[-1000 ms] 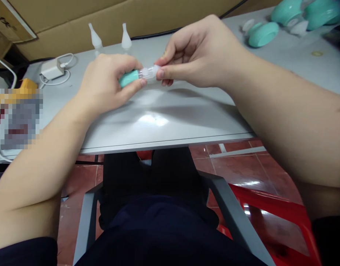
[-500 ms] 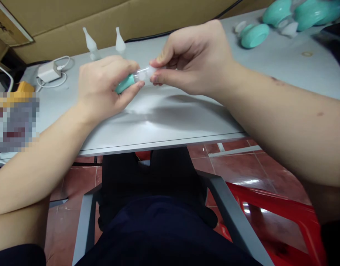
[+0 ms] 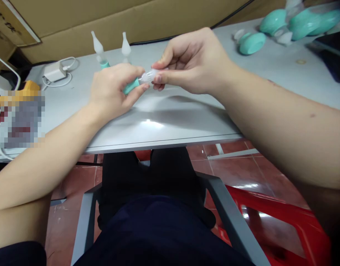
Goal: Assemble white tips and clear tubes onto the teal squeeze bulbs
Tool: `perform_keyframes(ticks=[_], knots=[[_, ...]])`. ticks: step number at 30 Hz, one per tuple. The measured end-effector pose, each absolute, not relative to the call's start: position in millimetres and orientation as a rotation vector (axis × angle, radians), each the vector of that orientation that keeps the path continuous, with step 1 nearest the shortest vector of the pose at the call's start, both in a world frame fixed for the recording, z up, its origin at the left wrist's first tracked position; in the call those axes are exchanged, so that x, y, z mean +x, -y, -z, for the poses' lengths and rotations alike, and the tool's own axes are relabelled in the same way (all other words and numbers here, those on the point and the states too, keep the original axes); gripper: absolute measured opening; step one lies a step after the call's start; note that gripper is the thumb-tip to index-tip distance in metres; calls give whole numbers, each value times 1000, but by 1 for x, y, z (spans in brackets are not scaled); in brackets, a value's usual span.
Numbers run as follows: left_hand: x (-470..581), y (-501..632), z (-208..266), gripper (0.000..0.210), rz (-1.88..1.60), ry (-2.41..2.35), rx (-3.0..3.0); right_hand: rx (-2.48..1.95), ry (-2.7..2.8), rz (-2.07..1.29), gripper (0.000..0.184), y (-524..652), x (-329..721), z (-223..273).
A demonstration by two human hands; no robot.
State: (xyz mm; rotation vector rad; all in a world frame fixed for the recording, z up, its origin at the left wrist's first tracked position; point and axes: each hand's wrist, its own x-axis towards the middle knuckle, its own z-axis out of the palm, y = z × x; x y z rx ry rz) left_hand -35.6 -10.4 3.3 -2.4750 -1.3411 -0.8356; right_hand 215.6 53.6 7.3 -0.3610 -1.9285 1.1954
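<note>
My left hand [image 3: 116, 88] is closed round a small nasal aspirator, its mint-green body [image 3: 131, 86] showing between thumb and fingers. A clear section [image 3: 146, 77] extends from this body towards the right. My right hand [image 3: 186, 64] pinches the whitish nozzle [image 3: 155, 73] at the clear end between thumb and fingers, which cover much of it. Both hands are just above the table. Behind the left hand stand two white tapered nozzles, one on the left [image 3: 98, 46] with a mint-green part below and another [image 3: 126, 46] whose base is partly hidden.
Several mint-green bulbs [image 3: 304, 24] with clear and white parts lie at the back right, near a dark flat device [image 3: 332, 55]. A white charger [image 3: 55, 71] with its cable is at the left of the grey table [image 3: 164, 129]. Cardboard [image 3: 103, 18] stands behind.
The view has shifted slightly, so the table items appear a little lower. Both hands keep their hold on the aspirator; the clear section looks slightly more tilted, with its right end higher.
</note>
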Motion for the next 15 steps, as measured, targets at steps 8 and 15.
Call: perform_keyframes(ticks=[8,15], knots=[[-18,18,-20,50,1074,1381,-2501,-282,1749,-1181,37,-79,201,-8],[-23,42,-46,78,862,1296,-2418,-452,1755,-745,19,-87,227,-19]])
